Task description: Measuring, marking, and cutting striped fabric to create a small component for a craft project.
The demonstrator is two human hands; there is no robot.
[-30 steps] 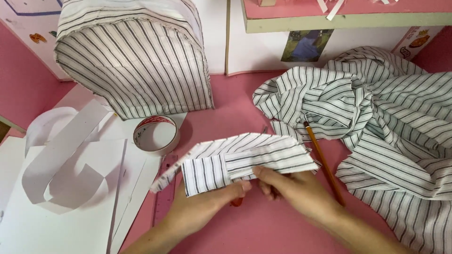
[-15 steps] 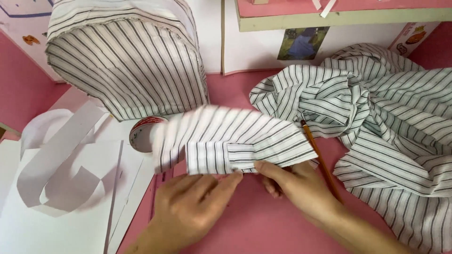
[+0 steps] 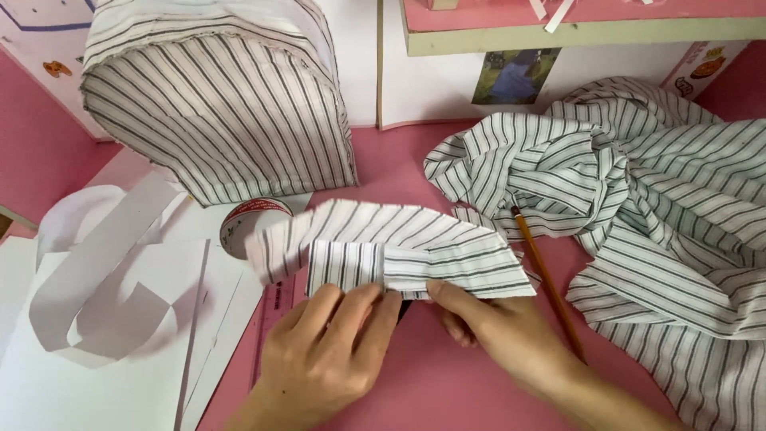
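Note:
A curved piece of white cloth with dark stripes (image 3: 399, 243) lies on the pink table (image 3: 447, 391) in front of me, its lower edge folded up. My left hand (image 3: 323, 351) presses flat on the fold's lower left part. My right hand (image 3: 487, 327) pinches the lower edge of the same piece near its middle. A dark object shows just under the cloth between my hands.
A striped fabric dome-shaped form (image 3: 215, 104) stands at the back left. A heap of striped cloth (image 3: 638, 199) fills the right side. A pencil (image 3: 546, 279) lies beside it. A roll of tape (image 3: 247, 223), a pink ruler (image 3: 275, 319) and white paper cut-outs (image 3: 104, 295) lie at left.
The cloth piece has been spread out and flattened, its left end moving over the tape roll. My left hand has shifted from gripping the fold to pressing on it.

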